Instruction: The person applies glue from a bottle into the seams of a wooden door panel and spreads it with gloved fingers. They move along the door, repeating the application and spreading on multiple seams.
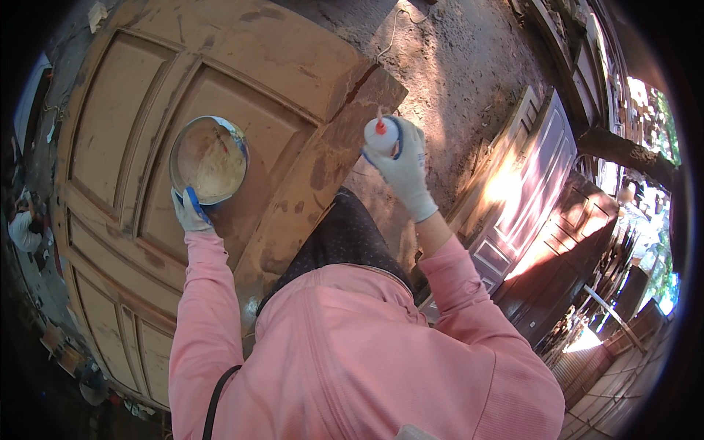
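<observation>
My left hand [190, 211], in a white and blue work glove, grips the near rim of a round metal tin [173, 165]. Pale tan paste [220, 172] fills part of the tin, which is held over a panelled door. In my right hand [405, 165], also gloved, is a white squeeze bottle [375, 139] with a red tip, the fingers wrapped round its side. The bottle is just off the door's right corner, apart from the tin. Beneath both lies the brown wooden door [242, 37], smeared with filler patches and a dark crack near that corner.
Several old doors, one of them purplish [539, 161], lean on the right beside a dark brown one [565, 242]. Dirt ground [469, 88] stretches beyond the door. At the far left edge a person [26, 227] sits low. Timber scraps are piled at the lower right.
</observation>
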Demonstrator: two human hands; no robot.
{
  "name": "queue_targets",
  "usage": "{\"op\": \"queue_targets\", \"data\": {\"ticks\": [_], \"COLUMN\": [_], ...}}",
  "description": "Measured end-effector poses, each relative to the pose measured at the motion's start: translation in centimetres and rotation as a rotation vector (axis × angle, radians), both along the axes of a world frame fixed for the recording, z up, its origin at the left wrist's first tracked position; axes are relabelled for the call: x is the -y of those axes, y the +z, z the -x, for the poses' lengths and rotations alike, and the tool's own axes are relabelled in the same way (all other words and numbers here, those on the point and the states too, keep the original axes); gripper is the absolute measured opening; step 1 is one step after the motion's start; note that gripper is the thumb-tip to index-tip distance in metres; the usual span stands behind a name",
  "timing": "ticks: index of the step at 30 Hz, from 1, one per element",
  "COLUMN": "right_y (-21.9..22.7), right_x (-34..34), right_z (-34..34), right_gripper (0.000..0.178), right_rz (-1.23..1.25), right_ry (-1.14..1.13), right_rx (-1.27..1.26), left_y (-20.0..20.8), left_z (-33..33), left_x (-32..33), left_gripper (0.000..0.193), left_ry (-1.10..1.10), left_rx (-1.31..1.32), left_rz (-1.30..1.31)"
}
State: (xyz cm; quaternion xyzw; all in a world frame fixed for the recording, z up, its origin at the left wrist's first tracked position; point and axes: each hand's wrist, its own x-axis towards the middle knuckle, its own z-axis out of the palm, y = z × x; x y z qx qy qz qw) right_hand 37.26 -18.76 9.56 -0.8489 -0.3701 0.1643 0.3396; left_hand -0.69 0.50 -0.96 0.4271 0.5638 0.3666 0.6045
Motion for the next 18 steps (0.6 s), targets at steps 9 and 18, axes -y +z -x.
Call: {"op": "queue_targets", "data": {"ticks": [9,18], "right_y": [-1.4,-2.5], "right_x": [-0.7,1.4], "right_z": [10.7,12.2], "right_gripper": [0.064,0.066], "right_rz": [-0.266,-0.183], "right_ry": [0.24,0.393], "right_rx": [-0.054,-0.155], "left_y": [0.0,-2.5], "left_z": [-0.7,0.7], "left_x": [-0.1,-0.5], "left_gripper": [0.055,0.054], "left_ry": [0.016,-0.026], "left_rx": [0.069,-0.163], "left_rz": [-0.041,-0.136]}}
